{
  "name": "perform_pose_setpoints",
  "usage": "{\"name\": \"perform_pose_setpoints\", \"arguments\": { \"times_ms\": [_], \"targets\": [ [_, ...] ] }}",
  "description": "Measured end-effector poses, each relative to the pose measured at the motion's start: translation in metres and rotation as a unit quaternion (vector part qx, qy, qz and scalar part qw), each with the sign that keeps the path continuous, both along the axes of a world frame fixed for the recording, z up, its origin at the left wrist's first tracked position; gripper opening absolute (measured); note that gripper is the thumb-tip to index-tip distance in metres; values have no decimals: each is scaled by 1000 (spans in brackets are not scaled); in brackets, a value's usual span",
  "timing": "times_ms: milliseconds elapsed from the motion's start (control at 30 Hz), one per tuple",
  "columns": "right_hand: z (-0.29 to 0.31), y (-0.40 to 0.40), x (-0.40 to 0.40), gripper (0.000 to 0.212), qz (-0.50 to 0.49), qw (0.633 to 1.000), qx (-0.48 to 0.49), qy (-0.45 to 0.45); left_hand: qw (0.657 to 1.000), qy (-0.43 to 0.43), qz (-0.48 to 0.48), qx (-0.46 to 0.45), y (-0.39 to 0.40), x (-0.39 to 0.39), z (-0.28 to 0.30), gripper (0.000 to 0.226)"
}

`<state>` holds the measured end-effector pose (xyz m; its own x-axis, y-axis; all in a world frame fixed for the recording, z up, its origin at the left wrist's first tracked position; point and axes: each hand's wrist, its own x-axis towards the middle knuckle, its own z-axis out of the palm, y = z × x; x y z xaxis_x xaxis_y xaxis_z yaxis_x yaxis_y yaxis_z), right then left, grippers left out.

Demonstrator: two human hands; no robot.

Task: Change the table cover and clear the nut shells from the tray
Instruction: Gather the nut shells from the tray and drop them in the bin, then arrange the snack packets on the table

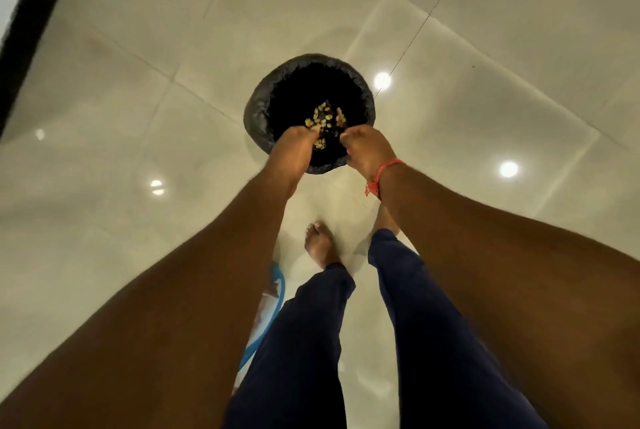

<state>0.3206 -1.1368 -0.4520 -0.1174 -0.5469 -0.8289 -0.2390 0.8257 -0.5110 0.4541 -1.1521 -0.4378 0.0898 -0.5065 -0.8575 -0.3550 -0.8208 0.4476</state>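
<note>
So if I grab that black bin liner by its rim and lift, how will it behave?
The black bin liner looks thin and crinkled where it folds over the rim, so it will probably be floppy and sag. It likely stays light, since only a scatter of nut shells shows inside. Its glossy surface may slip between the fingers.
</note>
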Motion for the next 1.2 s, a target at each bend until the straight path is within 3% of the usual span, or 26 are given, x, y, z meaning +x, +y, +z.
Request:
{"name": "perform_pose_setpoints", "arguments": {
  "times_ms": [100, 167, 333, 500, 633, 733, 867, 1033, 1200],
  "targets": [
    [68, 29, -13, 21, 19, 999, -22, 16, 995, -14, -83, -48, 25, -1, 66, 23],
    [117, 51, -25, 25, 47, 997, -41, 39, 987, -32, -143, -61, 44, -6, 109, 41],
    [246, 126, -73, 37, 28, 991, -77, 107, 933, -36, -350, -74, 95, -51, 219, 64],
    [344, 214, -145, 48, 11, 973, -85, 212, 818, -6, -545, -185, 146, -141, 303, 71],
    [397, 302, -199, 53, -27, 947, -90, 306, 668, -38, -669, -323, 194, -212, 354, 71],
    [419, 379, -222, 60, -61, 914, -102, 388, 573, -82, -702, -415, 242, -246, 384, 72],
    [432, 519, -234, 75, -81, 863, -73, 493, 484, -93, -710, -503, 344, -271, 399, 80],
    [436, 713, -236, 87, -158, 829, -9, 537, 370, -30, -724, -582, 509, -299, 408, 85],
    [428, 849, -219, 90, -252, 809, 67, 527, 288, 19, -756, -588, 632, -325, 412, 85]
  ]
}}
